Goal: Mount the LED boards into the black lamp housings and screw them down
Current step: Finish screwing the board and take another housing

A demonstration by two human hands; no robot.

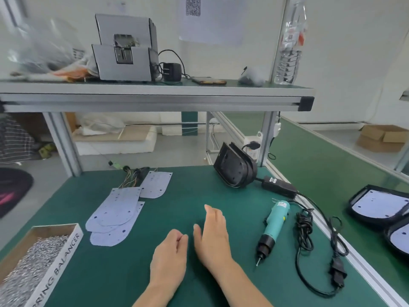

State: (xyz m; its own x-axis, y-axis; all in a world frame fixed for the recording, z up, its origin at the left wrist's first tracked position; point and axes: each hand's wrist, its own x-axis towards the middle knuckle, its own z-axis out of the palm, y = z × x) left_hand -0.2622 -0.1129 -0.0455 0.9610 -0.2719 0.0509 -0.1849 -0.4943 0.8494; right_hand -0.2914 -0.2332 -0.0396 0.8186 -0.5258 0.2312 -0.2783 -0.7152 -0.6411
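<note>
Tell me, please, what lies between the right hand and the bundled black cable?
The teal electric screwdriver lies between the right hand and the black cable, as the head view shows.

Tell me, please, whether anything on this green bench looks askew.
The stack of black plastic lamp housings stands tipped on edge at the back, and the flat white LED boards lie loosely overlapped.

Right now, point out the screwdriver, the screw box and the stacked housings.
screwdriver [274, 224]: head view, on its teal body.
screw box [63, 259]: head view, on its white lettered side wall.
stacked housings [234, 168]: head view, on the front housing's black face.
</note>
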